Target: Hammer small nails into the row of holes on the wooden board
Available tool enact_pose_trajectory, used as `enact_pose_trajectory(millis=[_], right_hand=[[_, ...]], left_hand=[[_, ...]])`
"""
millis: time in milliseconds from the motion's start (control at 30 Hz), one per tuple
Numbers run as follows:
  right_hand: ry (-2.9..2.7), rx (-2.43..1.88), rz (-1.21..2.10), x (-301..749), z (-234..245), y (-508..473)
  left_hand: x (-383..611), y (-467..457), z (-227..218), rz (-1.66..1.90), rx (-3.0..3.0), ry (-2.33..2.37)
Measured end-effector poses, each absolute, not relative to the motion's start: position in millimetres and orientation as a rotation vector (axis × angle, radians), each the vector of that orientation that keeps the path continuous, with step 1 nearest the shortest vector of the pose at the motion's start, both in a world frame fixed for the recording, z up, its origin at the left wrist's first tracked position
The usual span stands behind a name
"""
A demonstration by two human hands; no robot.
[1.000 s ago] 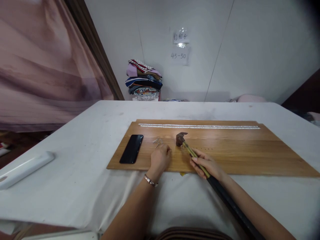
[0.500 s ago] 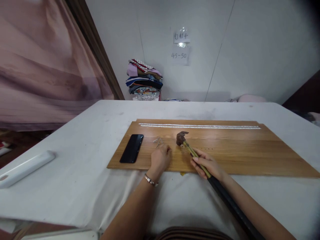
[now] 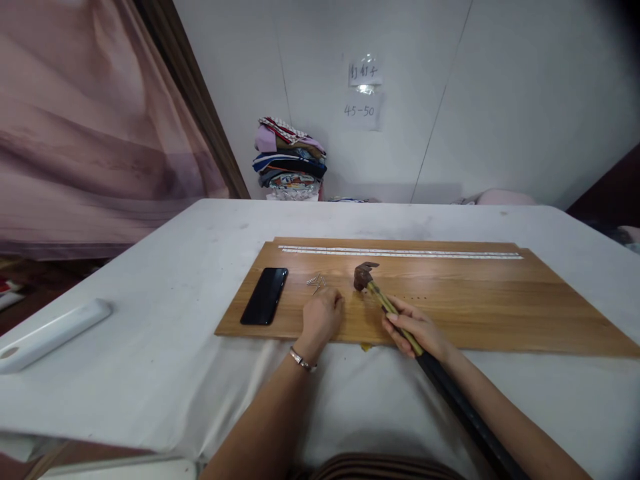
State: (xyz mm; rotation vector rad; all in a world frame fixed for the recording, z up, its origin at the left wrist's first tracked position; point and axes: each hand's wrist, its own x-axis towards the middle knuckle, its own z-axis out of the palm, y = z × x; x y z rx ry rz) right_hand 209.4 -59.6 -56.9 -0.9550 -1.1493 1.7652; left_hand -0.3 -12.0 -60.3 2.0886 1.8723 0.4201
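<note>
My right hand [image 3: 413, 328] is wrapped round the yellow and black handle of a claw hammer [image 3: 363, 276]. The hammer's rusty head is over the middle of a brown wooden board [image 3: 480, 313]; whether it touches the wood I cannot tell. Closed, my left hand [image 3: 321, 315] rests on the board left of the hammer head, with a bracelet at the wrist. Its fingers curl inward, and what they hold, if anything, is hidden. Several loose nails [image 3: 316, 281] lie just beyond this hand. A row of small dark marks [image 3: 411, 297] runs across the board right of the hammer.
A black phone [image 3: 265, 296] lies at the board's left end. Two white measuring strips [image 3: 400, 253] run along its far edge. The board sits on a white-covered table [image 3: 150, 320], with a long white object [image 3: 55, 335] at left. Folded clothes [image 3: 290, 160] are stacked behind.
Both hands and the hammer keep almost the same place on the board. The whole view has shifted very slightly.
</note>
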Motion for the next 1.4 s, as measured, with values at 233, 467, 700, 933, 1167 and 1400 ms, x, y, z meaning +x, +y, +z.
enact_pose_trajectory(millis=[233,467,700,933,1167,1400], right_hand=[[-1.145,-0.965,1.767,208.8,-58.9,-59.3],[-1.136,-0.968,1.784,208.1,-58.1,-59.2],[-1.152,-0.940,1.762,208.6,-58.1,-59.3],[-1.141,-0.950,1.789,209.1,-61.7,-57.4],[-1.126,-0.949,1.773,208.4,-58.7,-59.5],[-1.148,-0.965,1.763,207.1,-56.1,-59.6]], left_hand=[[-0.7,-11.6,-61.9,0.426,2.119,1.873],[-0.4,-12.1,-59.1,0.433,2.095,1.864],[-1.0,-12.4,-61.2,0.433,2.116,1.870],[-0.1,-11.8,-60.4,0.416,2.115,1.863],[-1.2,-11.4,-63.1,0.418,2.126,1.865],[-0.8,-11.7,-61.0,0.398,2.097,1.872]])
